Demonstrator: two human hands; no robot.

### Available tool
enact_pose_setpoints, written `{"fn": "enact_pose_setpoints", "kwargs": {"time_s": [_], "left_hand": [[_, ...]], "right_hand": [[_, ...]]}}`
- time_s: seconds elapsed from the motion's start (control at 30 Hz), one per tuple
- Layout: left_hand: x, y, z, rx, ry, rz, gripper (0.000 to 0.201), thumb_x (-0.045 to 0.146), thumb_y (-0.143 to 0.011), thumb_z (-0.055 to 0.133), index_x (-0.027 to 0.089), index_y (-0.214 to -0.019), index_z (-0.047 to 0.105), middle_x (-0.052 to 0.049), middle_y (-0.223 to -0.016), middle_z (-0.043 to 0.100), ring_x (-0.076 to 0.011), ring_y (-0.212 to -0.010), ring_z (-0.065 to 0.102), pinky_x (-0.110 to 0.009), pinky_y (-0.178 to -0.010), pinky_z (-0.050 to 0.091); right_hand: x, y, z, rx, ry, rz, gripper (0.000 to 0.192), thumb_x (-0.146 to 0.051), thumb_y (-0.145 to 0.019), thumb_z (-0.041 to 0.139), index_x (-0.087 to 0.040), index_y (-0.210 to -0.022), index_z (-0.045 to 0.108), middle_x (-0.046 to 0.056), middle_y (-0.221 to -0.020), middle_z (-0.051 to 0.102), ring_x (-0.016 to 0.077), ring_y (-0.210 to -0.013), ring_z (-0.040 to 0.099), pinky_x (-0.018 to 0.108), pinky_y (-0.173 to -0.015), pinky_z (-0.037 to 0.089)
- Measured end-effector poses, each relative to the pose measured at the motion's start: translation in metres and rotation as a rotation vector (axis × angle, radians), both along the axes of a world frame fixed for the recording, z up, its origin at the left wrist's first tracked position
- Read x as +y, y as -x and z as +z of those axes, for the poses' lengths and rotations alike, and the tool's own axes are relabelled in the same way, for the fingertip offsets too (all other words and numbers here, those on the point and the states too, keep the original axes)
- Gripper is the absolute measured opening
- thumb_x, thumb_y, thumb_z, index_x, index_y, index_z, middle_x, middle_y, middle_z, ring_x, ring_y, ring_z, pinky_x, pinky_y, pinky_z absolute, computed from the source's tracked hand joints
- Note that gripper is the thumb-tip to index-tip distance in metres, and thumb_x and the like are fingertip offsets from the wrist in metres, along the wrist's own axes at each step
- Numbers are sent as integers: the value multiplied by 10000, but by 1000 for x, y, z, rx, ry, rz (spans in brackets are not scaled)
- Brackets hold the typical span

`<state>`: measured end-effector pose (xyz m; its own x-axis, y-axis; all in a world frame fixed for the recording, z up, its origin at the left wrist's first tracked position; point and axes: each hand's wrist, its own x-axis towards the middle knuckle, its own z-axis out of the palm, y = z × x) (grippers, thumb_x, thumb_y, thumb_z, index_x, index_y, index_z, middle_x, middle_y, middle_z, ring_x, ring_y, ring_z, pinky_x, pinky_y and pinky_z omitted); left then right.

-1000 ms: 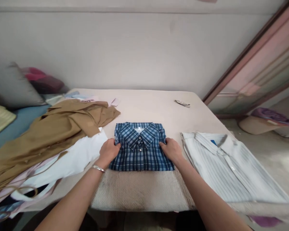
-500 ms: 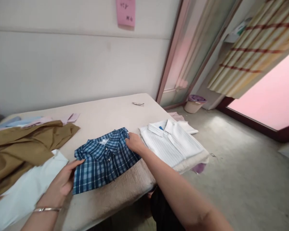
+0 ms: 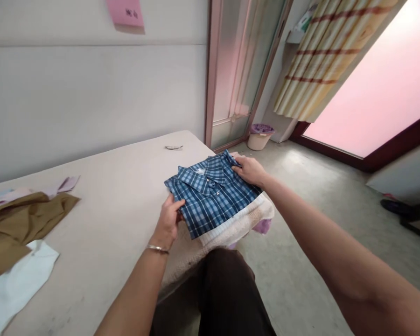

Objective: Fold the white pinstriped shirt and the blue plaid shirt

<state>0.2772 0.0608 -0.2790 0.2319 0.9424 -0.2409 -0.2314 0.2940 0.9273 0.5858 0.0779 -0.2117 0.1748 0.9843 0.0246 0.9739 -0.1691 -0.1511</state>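
A folded blue plaid shirt (image 3: 217,193) lies over the white striped shirt (image 3: 215,233), of which only a strip shows along the front. Its collar faces the wall, with the buttons down the middle. My left hand (image 3: 168,217) grips the plaid shirt's left side, thumb on top and fingers underneath. At the far right side my right hand (image 3: 249,170) is closed on the shirt's edge near the shoulder. Whether the plaid shirt rests fully on the white one or is held just above it, I cannot tell.
Brown cloth (image 3: 24,224) and a white garment (image 3: 21,284) lie on the left of the padded table (image 3: 119,200). Glasses or a similar small thin item (image 3: 174,148) sit near the back corner. A lined bin (image 3: 260,137) stands on the floor beyond, by a glass sliding door (image 3: 234,84).
Both hands have carried the plaid shirt to the right, from the bare table onto the white striped shirt, which it now mostly covers. The view has turned right.
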Motion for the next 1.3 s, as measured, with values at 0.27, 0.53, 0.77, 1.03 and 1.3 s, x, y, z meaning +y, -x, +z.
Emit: {"fn": "enact_pose_setpoints", "kwargs": {"time_s": [0.27, 0.53, 0.77, 1.03, 1.3], "left_hand": [[6, -36, -33, 409, -40, 17, 179, 222, -702, 647, 182, -876, 629, 28, -693, 598, -101, -508, 503, -184, -423, 336], [-4, -42, -45, 630, -105, 41, 167, 214, -785, 603, 189, -946, 639, -26, -808, 675, -160, -648, 608, -253, -579, 467], [-14, -30, -29, 1300, -604, 202, 516, 447, -1015, 437, 91, -1378, 522, -180, -1031, 721, -328, -1003, 688, -459, -891, 532], [19, -85, -68, 1540, -932, 25, 852, 639, -974, 459, 2, -1535, 394, -323, -1616, 303, -463, -1495, 304, -678, -1184, 241], [25, -78, -73, 1555, -894, -33, 832, 647, -988, 414, 54, -1570, 368, -312, -1639, 261, -451, -1509, 283, -711, -1171, 223]], "right_hand": [[-1, -21, -92, -19, 117, -170, 326, -343, -1036, 437, -173, -1214, 651, 165, -1139, 710, 295, -1047, 662, 338, -813, 464], [2, -25, -85, -44, 104, -181, 336, -383, -1056, 415, -194, -1242, 622, 155, -1136, 704, 301, -1052, 667, 358, -848, 468], [-6, 0, -75, -127, -71, -287, 524, -484, -1081, 303, -80, -1273, 576, 261, -1257, 627, 370, -1204, 569, 484, -1035, 383], [36, 55, -121, 27, -69, -149, 843, -725, -1022, 232, -144, -1633, 239, 146, -1684, 223, 378, -1521, 189, 582, -1210, 176], [39, 48, -134, 95, -40, -223, 859, -783, -989, 142, -245, -1659, 150, 106, -1705, 157, 373, -1539, 133, 677, -1197, 131]]}}
